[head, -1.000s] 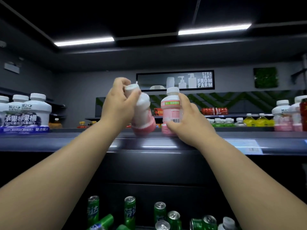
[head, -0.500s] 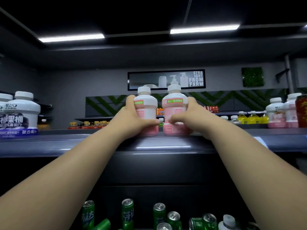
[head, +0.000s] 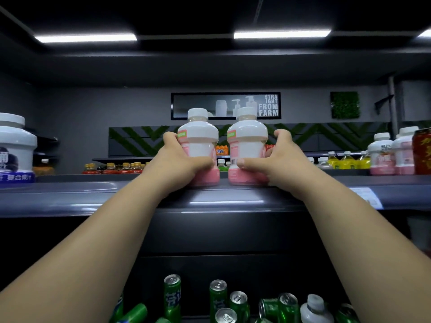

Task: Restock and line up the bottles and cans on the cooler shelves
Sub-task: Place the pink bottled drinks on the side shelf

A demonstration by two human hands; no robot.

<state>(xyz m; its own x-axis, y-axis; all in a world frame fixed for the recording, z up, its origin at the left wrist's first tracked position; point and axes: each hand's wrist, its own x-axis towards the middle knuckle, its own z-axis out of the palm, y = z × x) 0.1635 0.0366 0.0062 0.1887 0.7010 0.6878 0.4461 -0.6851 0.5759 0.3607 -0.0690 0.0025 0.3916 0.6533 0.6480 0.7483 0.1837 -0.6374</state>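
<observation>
Bottles, two, pink-and-white plastic, capped: left bottle (head: 198,141) and right bottle (head: 247,141) stand upright on the shelf (head: 93,197), just beside each other with a narrow gap. The left hand (head: 179,159) grasps the left bottle low on its body; the right hand (head: 275,159) grasps the right bottle likewise. Judged rigid, moderately heavy if full, smooth-skinned; the narrowed waist gives the surest hold.

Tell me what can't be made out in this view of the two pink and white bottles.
All in the head view.
Left pink-and-white plastic bottle and right pink-and-white plastic bottle: lower labels covered by the left hand and right hand.
Large white plastic jar: cut off by the left edge.
Red can: cut off by the right edge.
Pale paper shelf tag: print blurred.
Green metal cans: cut off by the bottom edge.
</observation>
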